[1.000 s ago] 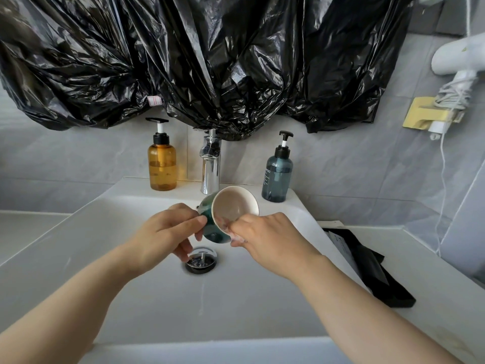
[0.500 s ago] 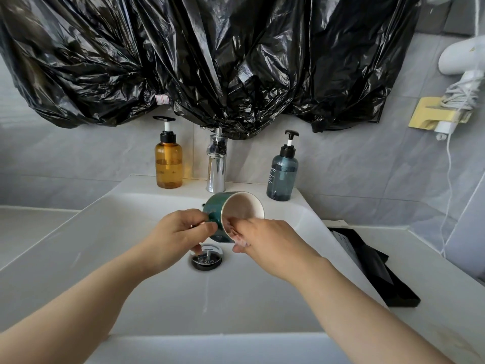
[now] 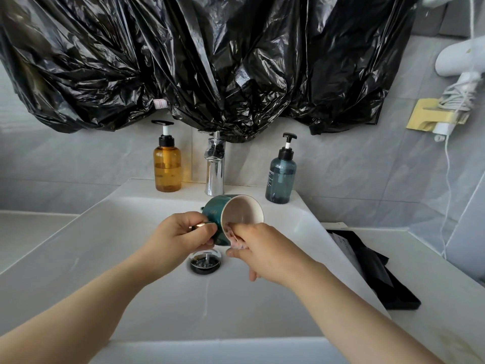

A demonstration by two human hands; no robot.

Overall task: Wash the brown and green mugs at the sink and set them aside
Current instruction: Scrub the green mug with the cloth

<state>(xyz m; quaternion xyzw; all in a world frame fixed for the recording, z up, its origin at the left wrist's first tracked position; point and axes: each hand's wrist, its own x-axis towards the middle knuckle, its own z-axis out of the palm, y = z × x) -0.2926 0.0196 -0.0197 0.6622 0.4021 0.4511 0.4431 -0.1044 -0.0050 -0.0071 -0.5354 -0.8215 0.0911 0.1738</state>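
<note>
- One mug is in view, the green mug (image 3: 213, 212). It is held on its side above the sink (image 3: 126, 258) basin, just in front of the tap (image 3: 215, 177), with its mouth turned toward the camera. The brown mug does not show.
- Left hand (image 3: 181, 236) is closed around the mug's gold handle and carries it over the drain (image 3: 205, 261).
- Right hand (image 3: 265, 249) curls its fingers over the lower rim into the cup, against the pale inner wall, with the thumb just under the rim outside.
- Handling, as I judge it: glazed ceramic, stiff, fairly weighty for its size, and slick when wet. A knock against the basin or the tap could chip it. The handle is the sure hold, with the second hand at the rim or under the base.
- Inside the mug I see a wet sheen and no standing liquid; tipped like this it would drain anyway.
- On the ledge, the amber pump bottle (image 3: 167, 168) looks mostly full of amber liquid. The blue-grey pump bottle (image 3: 280, 179) is too dark to read its level.
</note>
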